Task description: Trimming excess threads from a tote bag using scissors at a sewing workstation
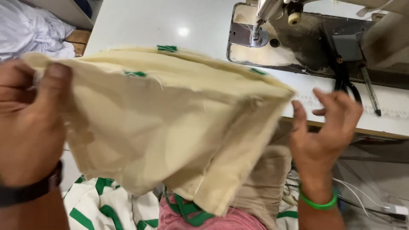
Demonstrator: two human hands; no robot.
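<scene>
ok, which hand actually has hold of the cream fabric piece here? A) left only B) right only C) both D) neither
A: the left hand pinches the cream fabric piece at its upper corner between thumb and fingers, while the right hand is open beside the fabric's far edge, fingers spread and gripping nothing.

Both forearms are bare, with no sleeves in view. The left hand (30,123) has a dark band (32,191) round its wrist (strap only; no dial shows). The right hand (326,136) has a thin bright green band (317,203) round its wrist, smooth and plain. No rings or gloves show on the fingers.
</scene>
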